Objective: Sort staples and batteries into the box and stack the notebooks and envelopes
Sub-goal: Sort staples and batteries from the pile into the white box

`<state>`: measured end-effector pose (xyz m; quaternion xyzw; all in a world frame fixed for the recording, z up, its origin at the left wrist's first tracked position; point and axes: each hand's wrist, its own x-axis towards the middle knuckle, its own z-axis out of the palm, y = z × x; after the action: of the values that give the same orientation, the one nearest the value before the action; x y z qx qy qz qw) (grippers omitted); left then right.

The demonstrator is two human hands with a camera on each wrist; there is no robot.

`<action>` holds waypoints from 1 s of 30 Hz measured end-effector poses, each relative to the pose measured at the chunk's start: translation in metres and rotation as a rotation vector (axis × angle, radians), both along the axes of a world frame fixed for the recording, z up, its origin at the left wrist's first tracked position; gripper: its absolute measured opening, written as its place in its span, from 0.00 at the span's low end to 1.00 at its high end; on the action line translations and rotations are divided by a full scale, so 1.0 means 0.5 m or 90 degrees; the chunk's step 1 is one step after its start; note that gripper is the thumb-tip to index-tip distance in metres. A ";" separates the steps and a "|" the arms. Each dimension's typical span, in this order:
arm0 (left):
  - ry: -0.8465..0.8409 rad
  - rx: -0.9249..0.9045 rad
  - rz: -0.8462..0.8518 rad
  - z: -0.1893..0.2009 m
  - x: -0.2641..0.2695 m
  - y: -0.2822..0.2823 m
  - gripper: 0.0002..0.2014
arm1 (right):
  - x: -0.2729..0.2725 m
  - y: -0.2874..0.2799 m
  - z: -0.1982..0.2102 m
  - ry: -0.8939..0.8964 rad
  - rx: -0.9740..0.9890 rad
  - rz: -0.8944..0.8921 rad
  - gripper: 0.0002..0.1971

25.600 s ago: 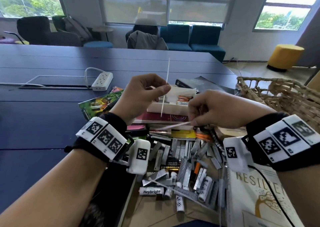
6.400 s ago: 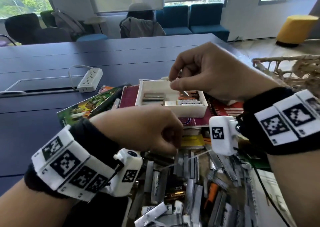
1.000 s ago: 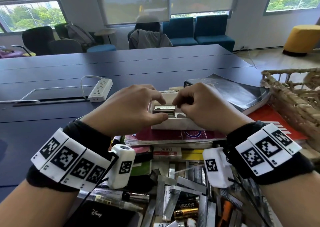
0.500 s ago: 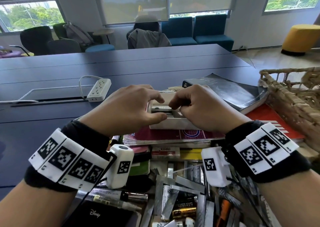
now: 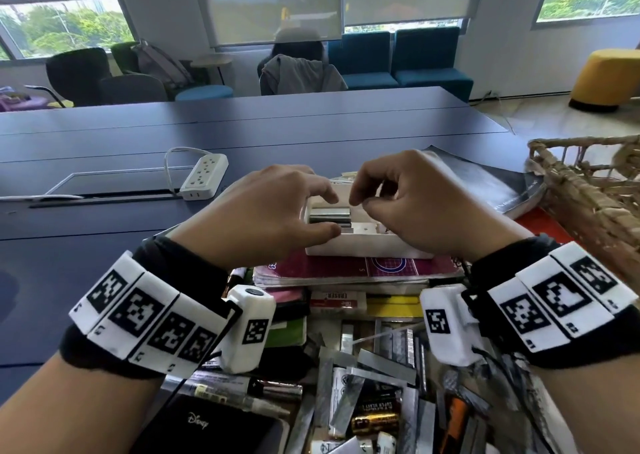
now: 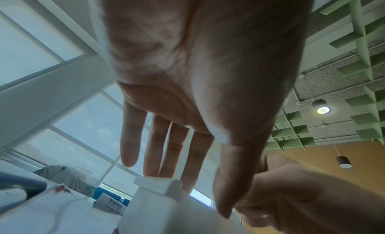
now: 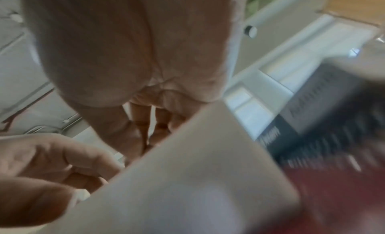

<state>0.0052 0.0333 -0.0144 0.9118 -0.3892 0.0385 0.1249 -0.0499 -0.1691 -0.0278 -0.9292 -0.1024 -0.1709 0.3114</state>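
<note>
both hands over white box, box on maroon notebook, left hand fingers straight, nothing held, right hand fingers loosely curled, empty, staple strips in box left side, loose staples and batteries piled near

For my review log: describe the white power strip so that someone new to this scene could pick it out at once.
Start at the long dark blue table. Left of the person's left hand, the power strip lies flat by a recessed panel, its white cord looping behind. It alone lies apart from the stationery pile.
</note>
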 end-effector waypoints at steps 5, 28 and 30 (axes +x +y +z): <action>-0.002 -0.110 -0.020 0.010 -0.011 0.002 0.13 | -0.039 0.009 0.056 0.158 -0.104 0.161 0.05; 0.023 -0.154 -0.008 0.042 -0.026 0.008 0.05 | -0.058 0.122 -0.007 0.407 -0.305 0.308 0.06; 0.026 -0.149 -0.011 0.041 -0.026 0.007 0.05 | -0.057 0.120 -0.007 0.411 -0.304 0.315 0.05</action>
<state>-0.0079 0.0368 0.0059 0.8882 -0.3874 0.0641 0.2387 -0.0787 -0.1089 -0.0311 -0.9279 -0.2553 0.2347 0.1366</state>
